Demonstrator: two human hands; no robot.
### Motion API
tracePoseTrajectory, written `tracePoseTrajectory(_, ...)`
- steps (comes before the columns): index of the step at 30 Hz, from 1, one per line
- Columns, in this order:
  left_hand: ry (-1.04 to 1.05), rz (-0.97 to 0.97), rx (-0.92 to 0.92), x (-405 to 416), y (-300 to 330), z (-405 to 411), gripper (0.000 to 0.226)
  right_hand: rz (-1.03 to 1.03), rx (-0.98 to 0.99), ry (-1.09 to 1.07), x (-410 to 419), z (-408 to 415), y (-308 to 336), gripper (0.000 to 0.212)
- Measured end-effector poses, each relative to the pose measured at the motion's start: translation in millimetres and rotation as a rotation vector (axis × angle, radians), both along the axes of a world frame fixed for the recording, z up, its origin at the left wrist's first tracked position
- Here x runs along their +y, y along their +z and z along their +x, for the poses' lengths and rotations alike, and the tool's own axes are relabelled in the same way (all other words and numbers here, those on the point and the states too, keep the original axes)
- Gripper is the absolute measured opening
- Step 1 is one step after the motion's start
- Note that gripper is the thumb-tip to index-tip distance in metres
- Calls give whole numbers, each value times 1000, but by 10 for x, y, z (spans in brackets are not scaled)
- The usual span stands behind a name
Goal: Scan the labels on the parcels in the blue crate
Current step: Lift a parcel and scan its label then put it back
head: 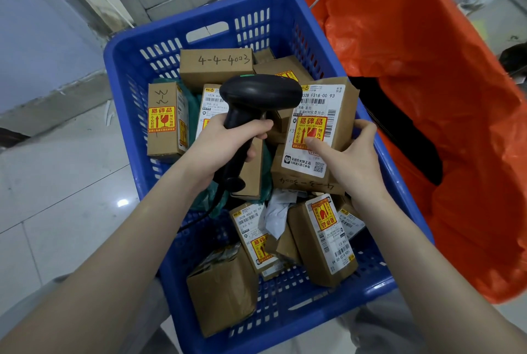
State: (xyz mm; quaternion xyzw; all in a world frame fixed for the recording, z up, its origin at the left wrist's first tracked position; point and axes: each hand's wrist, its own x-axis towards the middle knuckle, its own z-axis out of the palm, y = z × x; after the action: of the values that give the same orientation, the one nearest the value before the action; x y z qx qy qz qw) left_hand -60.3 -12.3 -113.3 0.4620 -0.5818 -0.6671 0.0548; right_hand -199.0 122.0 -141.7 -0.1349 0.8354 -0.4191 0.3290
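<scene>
Head view: blue crate (125,48) on pale floor, packed with brown parcels. Left hand (225,142) wrapped tight round black scanner (256,97), its head over the crate's middle. Right hand (345,154) grips one parcel (316,131) raised above the rest, label side up, thumb on its yellow sticker. Orange bag (427,68) just right of crate

Over the blue crate (122,68), the left hand (219,145) grips the handle of a black barcode scanner (256,102), its head above the crate's middle. The right hand (346,154) holds a brown parcel (316,131) label-up near the crate's right wall, thumb on its yellow fragile sticker (309,132). More labelled parcels fill the crate; an orange bag (427,68) stands just beside its right wall.
</scene>
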Motion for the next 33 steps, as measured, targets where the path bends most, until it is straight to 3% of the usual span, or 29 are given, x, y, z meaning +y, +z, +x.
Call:
tracePoseTrajectory(4, 44, 0, 19, 11, 18, -11, 12, 35, 1, 31, 10, 5, -15, 64)
tracePoseTrajectory(23, 100, -67, -126, -59, -138, 110, 8, 309, 81, 300, -15, 91, -156, 85)
tracePoseTrajectory(33, 40, -20, -165, -71, -148, 146, 18, 335, 75, 275, -47, 150, -156, 74)
